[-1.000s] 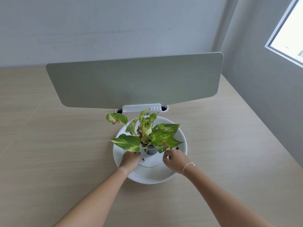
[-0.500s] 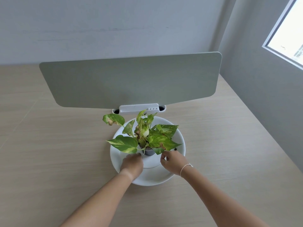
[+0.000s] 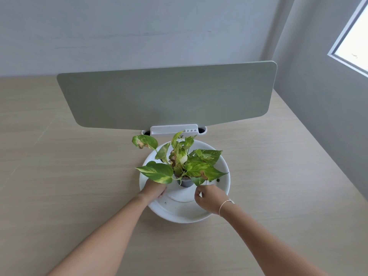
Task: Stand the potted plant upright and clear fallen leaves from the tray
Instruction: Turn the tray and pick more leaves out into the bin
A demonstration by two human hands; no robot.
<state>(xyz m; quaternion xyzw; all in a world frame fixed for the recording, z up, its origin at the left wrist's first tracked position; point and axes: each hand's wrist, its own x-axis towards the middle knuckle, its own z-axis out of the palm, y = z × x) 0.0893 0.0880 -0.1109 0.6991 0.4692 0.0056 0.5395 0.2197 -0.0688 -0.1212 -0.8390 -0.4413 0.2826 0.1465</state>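
A pothos plant [image 3: 180, 166] with green and yellow leaves stands upright in a small grey pot [image 3: 186, 183]. The pot sits on a raised white disc in the middle of a round white tray [image 3: 223, 188]. My left hand [image 3: 153, 189] lies over the tray's left rim, fingers curled down and partly hidden under a large leaf; what it holds is hidden. Just right of the pot, my right hand [image 3: 209, 198] hovers over the tray with thumb and fingertips pinched together below a small leaf, and nothing shows between them. A few dark crumbs [image 3: 218, 179] lie on the tray.
The tray rests on a light wooden table [image 3: 79, 186]. Behind it a grey-green divider panel [image 3: 167, 96] stands in a white clamp [image 3: 173, 130]. A grey wall runs along the table's right edge, with a window [image 3: 356, 42] at the upper right.
Both hands have come off the pot's base. My left hand has slid left to the tray's rim. My right hand has drawn back a little, fingers pinched. The plant stays upright.
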